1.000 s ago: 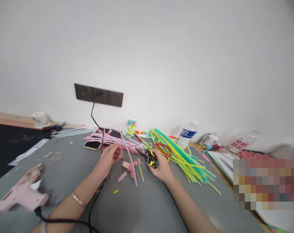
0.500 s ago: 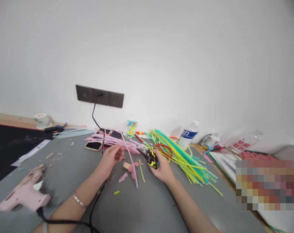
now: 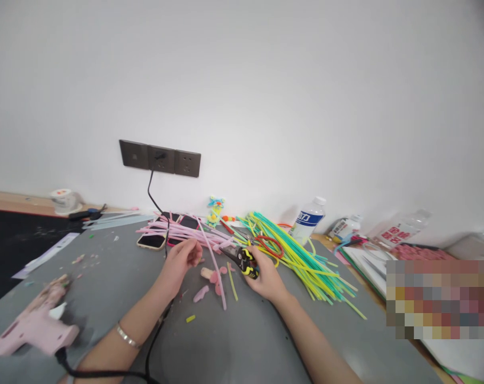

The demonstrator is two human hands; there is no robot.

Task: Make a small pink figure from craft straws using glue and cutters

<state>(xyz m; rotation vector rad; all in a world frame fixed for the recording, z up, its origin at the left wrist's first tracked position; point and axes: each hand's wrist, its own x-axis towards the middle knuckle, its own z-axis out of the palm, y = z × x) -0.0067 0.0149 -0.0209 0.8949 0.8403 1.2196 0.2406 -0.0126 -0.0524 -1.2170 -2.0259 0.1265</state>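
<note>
Head view: pliers (image 3: 241,257), likely rigid, best taken by the handles (image 3: 250,273), are gripped in the right hand (image 3: 268,274); the left hand (image 3: 180,265) is curled, contents unclear.

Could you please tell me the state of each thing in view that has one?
Right grip: closed around the pliers
Pliers: held, jaw opening unclear
Left grip: curled, contents unclear
Black plug: plugged into the middle socket
Blue-labelled bottle: upright, capped
Pink glue gun: lying down, cord attached
Front phone: screen dark
Green and yellow stems: loosely heaped
</note>
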